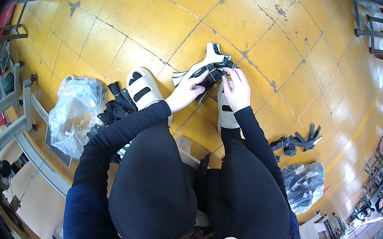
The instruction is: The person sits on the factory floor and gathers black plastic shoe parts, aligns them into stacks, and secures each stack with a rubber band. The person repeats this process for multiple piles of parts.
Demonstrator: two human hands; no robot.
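A bundle of black-and-white flat cut pieces is between my sandalled feet, just above the yellow floor. A thin band seems to run round its middle. My left hand grips the bundle's near left side, index finger and thumb reaching onto the dark part. My right hand is at its right end, fingertips bent and pinched at the edge of the black layers. The undersides of both hands' grips are hidden. Beige sandals flank the bundle, the right sandal partly under my right hand.
Left of my legs lie a clear plastic bag and a heap of black strips. To the right are more black bundles and a filled plastic bag. A grey metal frame stands at the left, a dark rack far right.
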